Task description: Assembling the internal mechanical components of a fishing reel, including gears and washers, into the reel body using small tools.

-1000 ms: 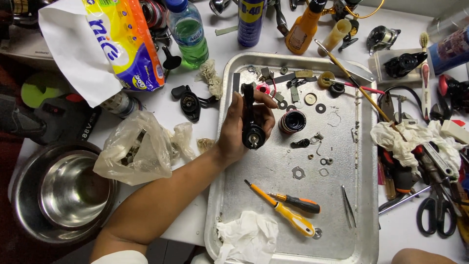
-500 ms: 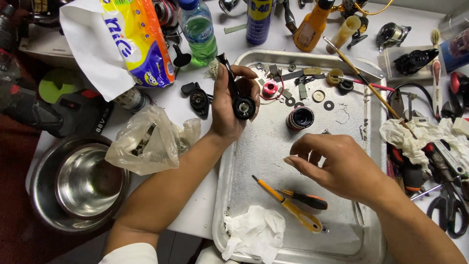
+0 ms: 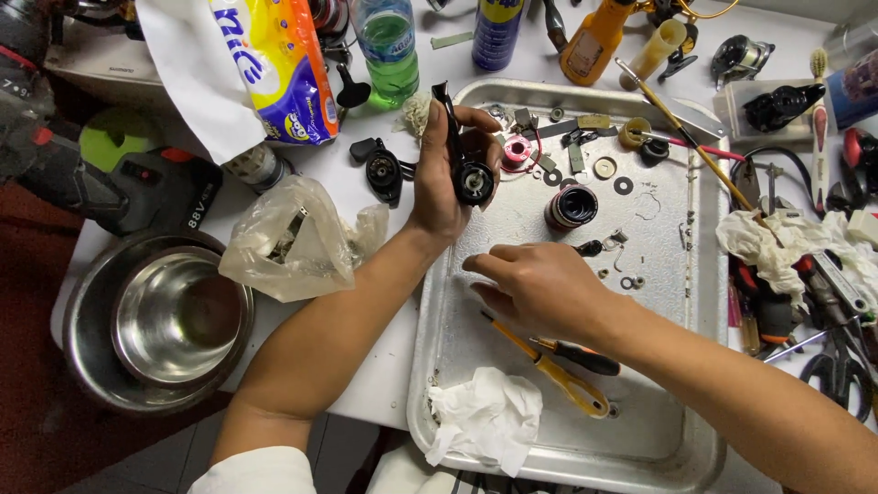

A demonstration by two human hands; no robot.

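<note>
My left hand (image 3: 441,187) holds a black fishing-reel body (image 3: 465,155) upright over the upper left corner of a metal tray (image 3: 658,430). My right hand (image 3: 540,288) hovers palm down over the middle of the tray with its fingers curled loosely and pointing left; whether it holds anything small is hidden. Just under that hand lie a yellow-handled screwdriver (image 3: 553,370) and a black and orange one (image 3: 581,357). A dark spool (image 3: 572,206), a pink part (image 3: 518,149) and several washers and small screws lie on the tray beyond my hands.
A steel bowl (image 3: 155,320) sits at the lower left, a clear plastic bag (image 3: 293,242) beside it. A crumpled tissue (image 3: 485,416) lies in the tray's near corner. Bottles, a spray can and a tissue pack stand at the back. Scissors, pliers and rags crowd the right.
My right hand entered from the lower right and moved left over the tray above the screwdrivers. My left hand carried the reel body up and left toward the tray's corner.
</note>
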